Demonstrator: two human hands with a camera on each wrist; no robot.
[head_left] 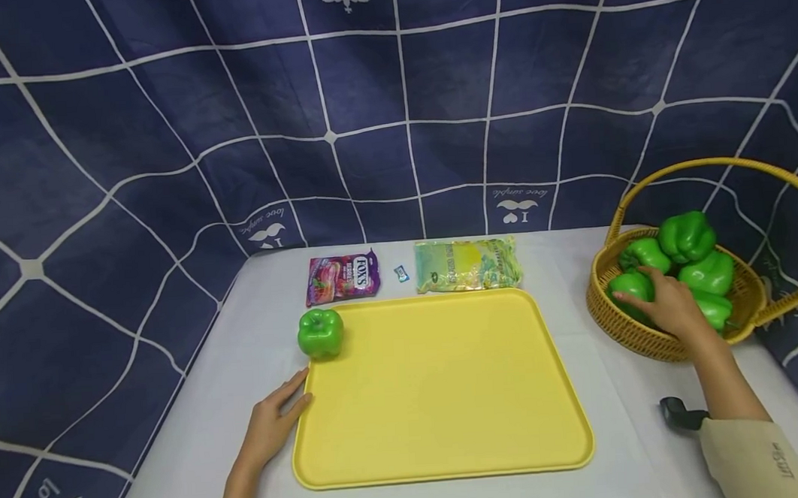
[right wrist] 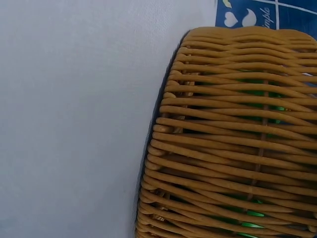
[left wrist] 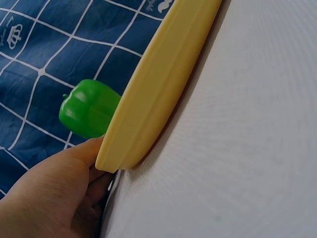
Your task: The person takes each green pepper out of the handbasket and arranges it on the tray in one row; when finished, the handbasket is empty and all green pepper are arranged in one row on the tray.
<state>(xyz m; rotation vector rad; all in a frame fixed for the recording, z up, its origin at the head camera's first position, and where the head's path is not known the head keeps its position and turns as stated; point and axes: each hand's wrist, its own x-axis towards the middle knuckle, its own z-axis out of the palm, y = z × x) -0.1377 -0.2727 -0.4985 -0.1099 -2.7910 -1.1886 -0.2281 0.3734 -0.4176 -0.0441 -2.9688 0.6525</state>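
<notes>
In the head view, my left hand (head_left: 272, 421) rests at the left edge of a yellow tray (head_left: 444, 465), its fingers extended and the thumb at the rim. The left wrist view shows that hand (left wrist: 54, 186) against the outer end of the tray (left wrist: 153, 94). A green bell pepper (head_left: 321, 333) sits on the tray's far left corner. At the right, my right hand (head_left: 673, 306) reaches into a wicker basket (head_left: 613, 328) and grips a green bell pepper (head_left: 628, 291) between thumb and fingers. Several other green peppers (head_left: 686, 238) lie around it. Basket weave hides this hand in the right wrist view.
Behind the tray lie a purple Fox's candy bag (head_left: 342, 277), a small blue wrapped sweet (head_left: 401, 274) and a yellow-green packet (head_left: 467, 264). The basket's tall handle (head_left: 713, 162) arches over its opening. A dark blue checked cloth (head_left: 381, 160) hangs behind the white table (head_left: 618, 425).
</notes>
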